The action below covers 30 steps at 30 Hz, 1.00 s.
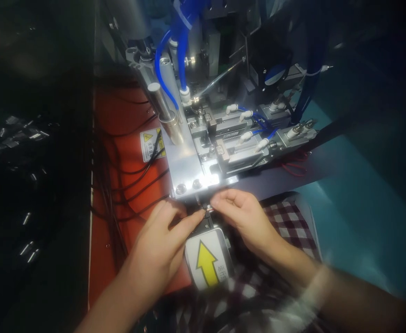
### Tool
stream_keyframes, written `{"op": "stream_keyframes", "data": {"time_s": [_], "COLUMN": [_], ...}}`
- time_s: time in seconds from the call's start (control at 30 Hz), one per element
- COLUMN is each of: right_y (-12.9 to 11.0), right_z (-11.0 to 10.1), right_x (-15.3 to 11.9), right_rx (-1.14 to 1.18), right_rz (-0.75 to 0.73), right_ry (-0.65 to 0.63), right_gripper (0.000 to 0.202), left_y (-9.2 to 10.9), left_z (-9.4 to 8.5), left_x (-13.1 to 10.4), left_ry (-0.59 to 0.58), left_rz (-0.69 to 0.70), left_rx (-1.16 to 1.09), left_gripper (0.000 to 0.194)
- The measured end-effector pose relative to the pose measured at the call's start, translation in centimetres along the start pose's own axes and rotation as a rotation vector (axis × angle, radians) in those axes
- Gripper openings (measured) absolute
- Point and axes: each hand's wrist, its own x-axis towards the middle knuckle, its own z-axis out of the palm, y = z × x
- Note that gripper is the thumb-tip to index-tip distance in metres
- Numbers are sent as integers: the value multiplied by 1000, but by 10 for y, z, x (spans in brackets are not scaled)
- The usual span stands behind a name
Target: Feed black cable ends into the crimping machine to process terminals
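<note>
My left hand (166,233) is at the front edge of a metal machine (185,169), its thumb reaching to a small dark and shiny part (208,209). On the other side of that part is my right hand (242,215), thumb and forefinger pressed together at its edge. Whatever either hand grips is too small and hidden to name. Just below the fingers sits a white cover with a yellow arrow (206,263).
Blue air tubes (182,51) and white fittings (246,137) stand above the metal blocks. Black cables (114,185) cross the red base (133,111) on the left. Loose shiny pieces (33,134) lie at far left. Checkered cloth (293,224) shows at lower right.
</note>
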Motion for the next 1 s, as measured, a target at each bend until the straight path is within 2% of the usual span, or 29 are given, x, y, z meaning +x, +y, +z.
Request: {"op": "stream_keyframes", "data": {"time_s": [0.1, 0.2, 0.37, 0.5, 0.57, 0.7, 0.83, 1.0], "right_y": [1, -1, -4, 1, 4, 9, 8, 6], "right_z": [0, 0, 0, -7, -11, -13, -7, -6], "right_x": [-2, -4, -2, 2, 3, 1, -3, -3], "right_rx": [-99, -154, -82, 61, 112, 121, -15, -143], "right_rz": [-98, -102, 30, 202, 243, 133, 38, -33], "right_ry": [22, 44, 5, -149, -171, -92, -92, -57], "right_gripper": [14, 14, 19, 30, 34, 33, 30, 18], "left_y": [0, 0, 0, 0, 0, 1, 2, -1], "left_z": [0, 0, -1, 0, 1, -2, -5, -4], "left_x": [0, -1, -1, -1, -1, 1, 3, -1], "left_ry": [9, 12, 0, -6, -3, 4, -36, -43], "left_rz": [1, -10, -20, -14, -15, -14, 30, -7], "left_rx": [-13, -16, -13, 11, 30, 62, 77, 134], "left_gripper": [38, 39, 39, 39, 39, 37, 37, 38]}}
